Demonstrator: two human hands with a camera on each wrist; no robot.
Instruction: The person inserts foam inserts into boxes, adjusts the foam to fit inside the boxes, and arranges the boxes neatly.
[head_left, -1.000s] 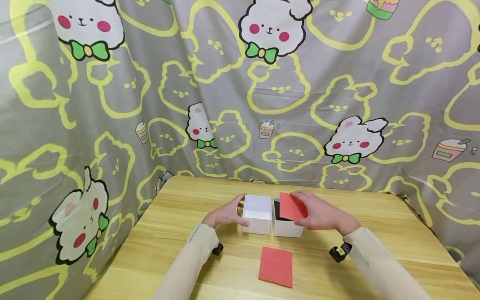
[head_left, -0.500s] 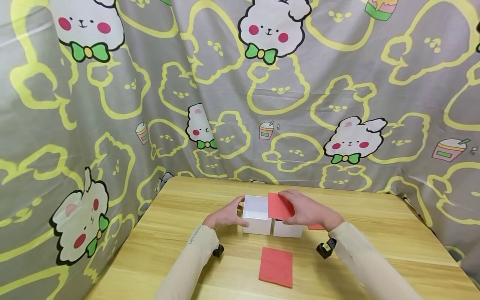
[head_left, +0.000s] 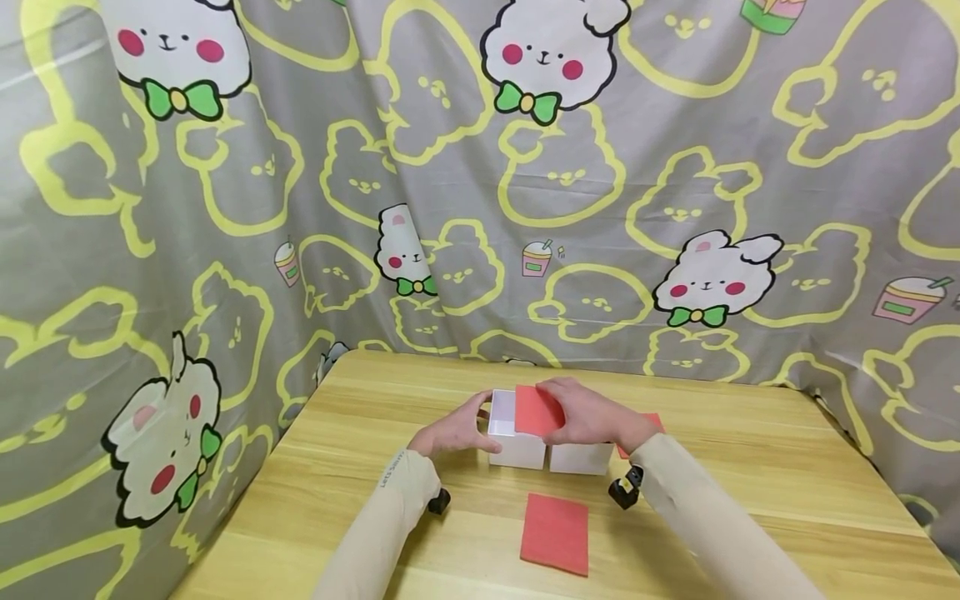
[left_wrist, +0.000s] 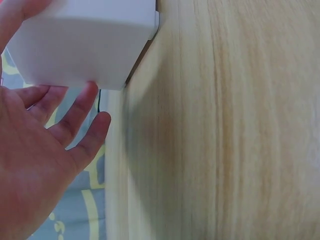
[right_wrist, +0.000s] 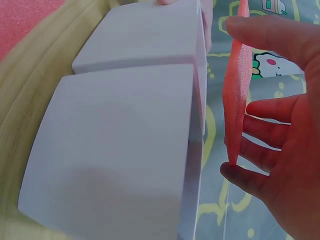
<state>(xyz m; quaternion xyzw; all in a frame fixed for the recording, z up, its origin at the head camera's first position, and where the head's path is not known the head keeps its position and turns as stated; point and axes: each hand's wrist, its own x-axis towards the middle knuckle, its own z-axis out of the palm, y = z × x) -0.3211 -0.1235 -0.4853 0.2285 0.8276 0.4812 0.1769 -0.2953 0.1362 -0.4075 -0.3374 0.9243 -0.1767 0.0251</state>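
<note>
Two white open-topped boxes stand side by side on the table, the left box and the right box. My left hand holds the left box at its left side, thumb at the front and fingers behind. In the left wrist view that box rests between thumb and fingertips. A red felt sheet is pinched between the thumb and fingers of my right hand, tilted above the left box's opening. The right wrist view shows the sheet nearly edge-on. My right hand hides the right box's opening.
Another red sheet lies flat on the wooden table in front of the boxes. Part of a third red piece shows behind my right wrist. A patterned grey curtain hangs behind the table and along the left.
My right hand has carried the red felt sheet leftward, from above the right box to above the left one. The left hand has stayed on its box.
</note>
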